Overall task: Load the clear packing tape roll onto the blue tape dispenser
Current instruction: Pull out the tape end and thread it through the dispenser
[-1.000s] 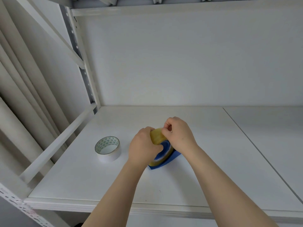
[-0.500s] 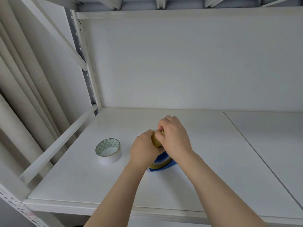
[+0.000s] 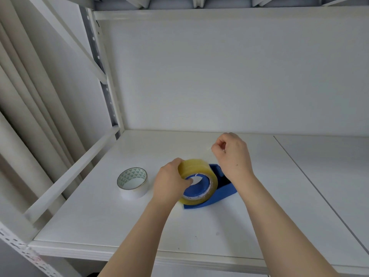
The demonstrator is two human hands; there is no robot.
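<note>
Both forearms bare, no sleeves; left hand (image 3: 169,182) and right hand (image 3: 233,154) ungloved

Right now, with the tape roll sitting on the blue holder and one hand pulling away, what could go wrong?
1. The right hand seems to pinch a thin, barely visible strip drawn from the clear tape roll; it could fold and stick to itself or to the fingers.
2. Only the left hand steadies the roll on the blue dispenser, so a hard pull might tip it.
3. A sideways slide could bump the white tape roll close by.
</note>
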